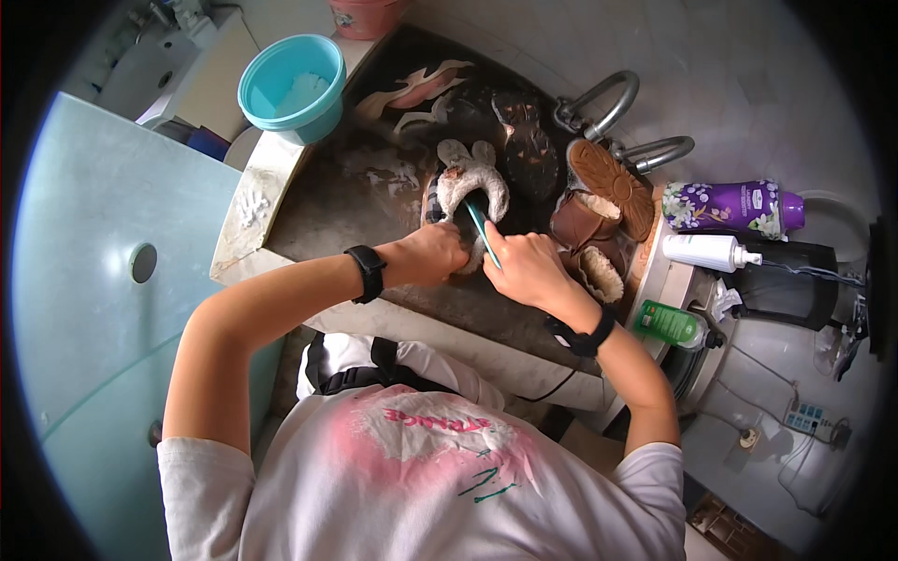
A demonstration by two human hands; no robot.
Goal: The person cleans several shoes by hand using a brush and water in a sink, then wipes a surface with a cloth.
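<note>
Both bare forearms reached up from the six o'clock edge and met near the centre. The left hand [432,254] came in from about seven o'clock, fingers curled shut in a grip, a black band on its wrist. The right hand [524,266] came from five o'clock, fingers closed in a pinch, its wrist also banded black.

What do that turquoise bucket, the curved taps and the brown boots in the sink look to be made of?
The turquoise bucket looks like smooth moulded plastic, evenly coloured with a soft sheen. The curved taps look like polished metal, grey with bright reflections. The brown boots seem to be suede or a similar matte material, with a pale fleecy lining showing at the openings.
</note>
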